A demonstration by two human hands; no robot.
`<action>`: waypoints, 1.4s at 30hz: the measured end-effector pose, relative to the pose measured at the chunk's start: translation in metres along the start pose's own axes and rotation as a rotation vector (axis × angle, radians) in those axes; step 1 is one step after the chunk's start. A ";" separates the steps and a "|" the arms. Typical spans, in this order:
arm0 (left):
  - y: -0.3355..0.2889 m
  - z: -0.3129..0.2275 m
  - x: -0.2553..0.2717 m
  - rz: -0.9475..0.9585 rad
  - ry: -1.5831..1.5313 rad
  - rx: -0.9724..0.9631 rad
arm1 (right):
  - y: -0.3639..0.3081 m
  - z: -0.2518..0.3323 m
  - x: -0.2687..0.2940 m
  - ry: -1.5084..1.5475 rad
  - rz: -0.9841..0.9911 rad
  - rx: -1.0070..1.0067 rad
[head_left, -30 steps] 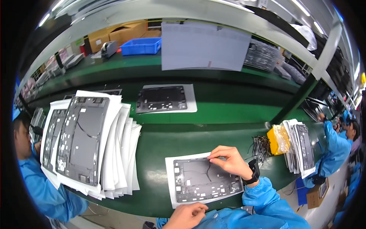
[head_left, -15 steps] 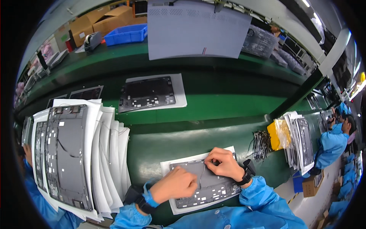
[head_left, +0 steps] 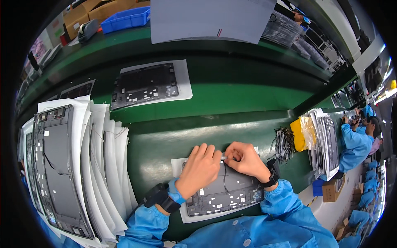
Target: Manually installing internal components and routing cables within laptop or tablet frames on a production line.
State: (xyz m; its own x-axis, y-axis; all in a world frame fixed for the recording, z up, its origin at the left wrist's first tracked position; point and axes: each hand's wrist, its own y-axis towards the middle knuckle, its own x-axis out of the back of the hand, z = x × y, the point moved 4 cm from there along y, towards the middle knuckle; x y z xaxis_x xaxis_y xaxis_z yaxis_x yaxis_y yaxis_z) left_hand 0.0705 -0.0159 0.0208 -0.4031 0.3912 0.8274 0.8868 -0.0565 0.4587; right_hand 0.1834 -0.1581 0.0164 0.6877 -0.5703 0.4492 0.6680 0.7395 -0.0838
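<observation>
A dark grey tablet back panel (head_left: 244,188) with small white patches lies in front of me on a white sheet (head_left: 189,219). A thin black flex cable (head_left: 225,182) runs across it from the top edge toward the middle. At that edge my right hand (head_left: 248,161) is closed, thumb and index finger pinching at the cable's upper end. My left hand (head_left: 200,169) rests over the panel's upper left, its fingers bent and close together, the index tip beside the right fingertips. Its thumb and anything it grips are hidden.
Left stands a tall stack of panels (head_left: 62,165) interleaved with white sheets. Another panel (head_left: 144,84) lies on a sheet farther back. To the right are a bunch of black cables (head_left: 284,144), a yellow bag (head_left: 297,134) and more stacked panels (head_left: 330,140). A co-worker (head_left: 355,144) sits beyond.
My left hand has moved up and right across the panel to meet my right fingertips at the top edge. The right hand stays pinched there. The head view has tilted down slightly.
</observation>
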 end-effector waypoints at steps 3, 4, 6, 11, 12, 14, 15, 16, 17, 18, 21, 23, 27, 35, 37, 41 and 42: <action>-0.004 0.013 -0.003 -0.028 -0.317 0.039 | 0.002 0.003 0.003 -0.099 0.069 0.083; -0.006 0.015 -0.003 -0.016 -0.321 0.034 | 0.003 0.007 0.004 -0.138 0.108 0.116; -0.010 0.014 -0.004 0.107 -0.405 0.055 | -0.002 0.004 0.003 -0.166 0.123 0.132; -0.016 0.004 -0.006 0.047 -0.366 -0.091 | -0.018 -0.007 0.005 -0.023 0.155 0.261; -0.018 0.002 -0.002 0.027 -0.370 -0.122 | -0.019 -0.006 0.008 0.014 0.168 0.245; -0.014 0.000 -0.002 0.056 -0.374 -0.150 | -0.018 -0.009 0.013 0.041 0.147 0.216; -0.014 0.000 -0.003 0.067 -0.366 -0.166 | -0.018 -0.011 0.014 0.046 0.149 0.227; -0.017 -0.001 -0.002 0.082 -0.366 -0.166 | -0.018 -0.011 0.011 0.055 0.162 0.248; -0.017 0.000 -0.002 0.070 -0.357 -0.173 | -0.017 -0.011 0.011 0.041 0.173 0.247; -0.017 0.001 -0.002 0.058 -0.348 -0.180 | -0.016 -0.015 0.010 0.049 0.162 0.239; -0.014 -0.001 -0.003 0.088 -0.316 -0.201 | -0.018 -0.016 0.011 0.028 0.159 0.323; -0.012 -0.004 -0.003 0.097 -0.287 -0.226 | -0.019 -0.016 0.012 0.017 0.138 0.349; -0.011 -0.007 -0.001 0.096 -0.214 -0.259 | -0.023 -0.019 0.010 -0.003 0.104 0.437; -0.016 -0.012 -0.005 0.058 -0.079 -0.336 | -0.027 -0.017 0.006 -0.037 0.055 0.548; -0.017 -0.014 -0.004 0.044 -0.056 -0.345 | -0.028 -0.017 0.006 -0.043 0.038 0.565; -0.012 -0.013 -0.003 -0.006 -0.149 -0.257 | -0.030 -0.015 0.007 -0.078 0.030 0.594; -0.010 -0.009 -0.003 -0.028 -0.224 -0.191 | -0.030 -0.014 0.007 -0.066 0.024 0.605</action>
State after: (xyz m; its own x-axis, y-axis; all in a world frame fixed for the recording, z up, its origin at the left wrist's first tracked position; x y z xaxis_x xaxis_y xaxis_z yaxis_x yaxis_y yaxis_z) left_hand 0.0607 -0.0253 0.0165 -0.3485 0.5866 0.7311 0.8087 -0.2061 0.5509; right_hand 0.1724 -0.1893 0.0096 0.6686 -0.5420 0.5092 0.3591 0.8349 0.4172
